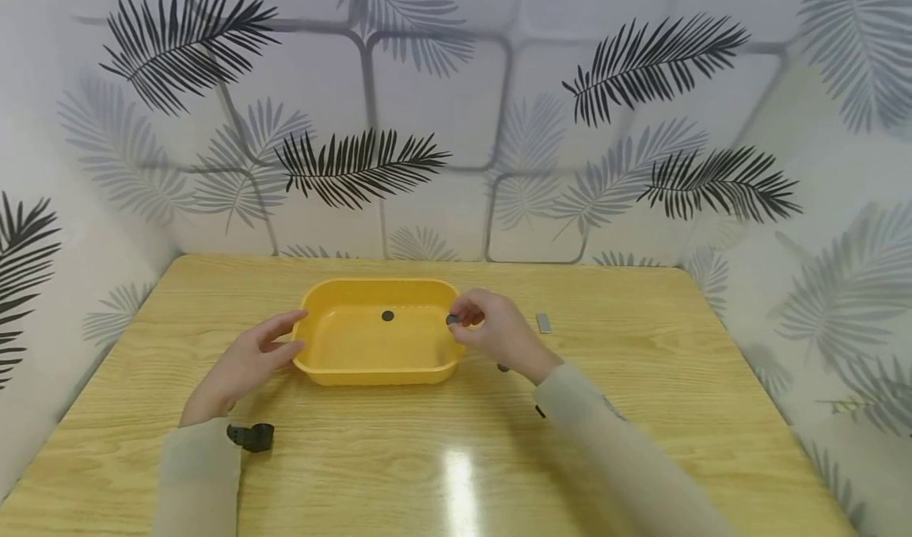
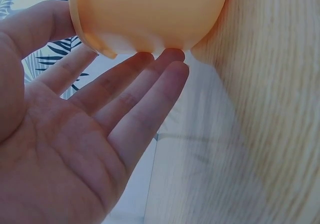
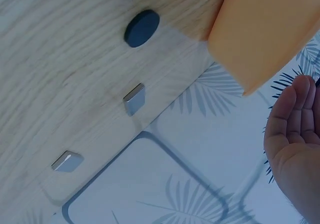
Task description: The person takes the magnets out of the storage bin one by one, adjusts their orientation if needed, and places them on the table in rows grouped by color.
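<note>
A yellow plastic tray (image 1: 378, 377) with a raised wall stands on the table. One black disc (image 1: 388, 316) lies inside it. My right hand (image 1: 499, 333) is over the tray's right rim and pinches a second black disc (image 1: 452, 320) between thumb and fingertips. In the right wrist view the curled fingers of that hand show at the edge, and its fingertips are cut off. At the tray's left end, my left hand (image 1: 249, 359) touches the rim. Its spread, mostly straight fingers (image 2: 150, 108) rest against the outer wall in the left wrist view.
On the wooden table (image 1: 370, 458), right of the tray, lie another black disc (image 3: 142, 28) and two silver rectangular blocks, one nearer (image 3: 134, 99) the disc. A leaf-patterned wall covering (image 1: 442, 125) rises behind the table. A black wrist device (image 1: 252, 437) sits at my left cuff.
</note>
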Available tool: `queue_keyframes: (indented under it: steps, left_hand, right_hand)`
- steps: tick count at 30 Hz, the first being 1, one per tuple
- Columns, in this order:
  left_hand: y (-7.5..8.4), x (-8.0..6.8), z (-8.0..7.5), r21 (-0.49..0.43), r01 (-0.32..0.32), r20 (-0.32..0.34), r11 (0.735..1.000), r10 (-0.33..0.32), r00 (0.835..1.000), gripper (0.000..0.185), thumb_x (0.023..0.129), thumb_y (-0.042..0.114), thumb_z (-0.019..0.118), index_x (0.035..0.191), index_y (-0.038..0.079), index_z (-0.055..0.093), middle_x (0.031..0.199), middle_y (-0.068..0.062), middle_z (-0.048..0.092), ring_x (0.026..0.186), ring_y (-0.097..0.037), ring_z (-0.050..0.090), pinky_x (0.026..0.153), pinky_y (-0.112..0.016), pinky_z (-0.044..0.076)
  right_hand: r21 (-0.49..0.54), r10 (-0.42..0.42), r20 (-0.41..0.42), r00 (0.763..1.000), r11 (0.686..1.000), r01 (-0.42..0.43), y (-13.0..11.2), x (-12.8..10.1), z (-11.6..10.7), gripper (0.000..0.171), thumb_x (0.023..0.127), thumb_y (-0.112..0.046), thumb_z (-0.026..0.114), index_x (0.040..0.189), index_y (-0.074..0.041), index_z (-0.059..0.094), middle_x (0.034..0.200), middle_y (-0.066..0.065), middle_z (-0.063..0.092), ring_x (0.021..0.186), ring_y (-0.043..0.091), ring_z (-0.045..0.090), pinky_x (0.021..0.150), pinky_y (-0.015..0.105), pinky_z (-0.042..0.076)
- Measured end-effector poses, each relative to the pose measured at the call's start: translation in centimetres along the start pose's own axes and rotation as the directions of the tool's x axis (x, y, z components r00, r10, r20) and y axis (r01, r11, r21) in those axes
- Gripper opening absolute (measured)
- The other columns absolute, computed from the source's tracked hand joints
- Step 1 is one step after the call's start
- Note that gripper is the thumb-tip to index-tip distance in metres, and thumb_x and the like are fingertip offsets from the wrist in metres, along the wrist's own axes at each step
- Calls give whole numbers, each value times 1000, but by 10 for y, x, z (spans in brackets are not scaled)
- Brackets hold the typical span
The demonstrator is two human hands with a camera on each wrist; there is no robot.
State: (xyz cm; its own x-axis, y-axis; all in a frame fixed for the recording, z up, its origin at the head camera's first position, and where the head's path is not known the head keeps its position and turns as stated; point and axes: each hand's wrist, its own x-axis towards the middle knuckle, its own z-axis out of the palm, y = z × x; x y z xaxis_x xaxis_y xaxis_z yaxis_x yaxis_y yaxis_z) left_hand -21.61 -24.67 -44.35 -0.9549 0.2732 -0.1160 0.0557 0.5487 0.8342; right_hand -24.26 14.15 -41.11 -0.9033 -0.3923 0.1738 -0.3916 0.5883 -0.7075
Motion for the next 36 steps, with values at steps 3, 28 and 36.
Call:
queue_keyframes:
  steps: [3, 28, 36]
  left_hand:
    - [1, 0, 1, 4, 6, 2, 1000, -6, 1000, 67, 106, 38, 58, 163, 15, 31, 165, -27, 32, 140, -45, 52, 105, -46, 56]
    - [1, -2, 0, 15, -12, 16, 1000, 12, 1000, 67, 106, 38, 57, 163, 14, 32, 165, -26, 33, 141, -46, 51, 107, -47, 55]
    - [-1, -2, -2, 10, -16, 25, 1000, 16, 1000, 67, 106, 38, 57, 163, 14, 32, 166, -26, 32, 141, -47, 51, 104, -46, 57]
  right_hand:
    - [-2, 17, -20, 1000, 1000, -17, 8, -5, -5, 15, 91, -11, 75, 105, -7, 71, 101, 6, 73, 90, 17, 66, 89, 37, 61]
    - [-112, 161, -25, 987, 980, -163, 47, -42, -48, 11, 93, -14, 74, 101, -7, 72, 101, 8, 72, 92, 20, 65, 88, 41, 57]
    - [-153, 216, 18, 976, 966, -211, 64, -53, -52, 9, 95, -16, 74, 99, -9, 72, 105, 8, 70, 96, 20, 64, 87, 39, 56]
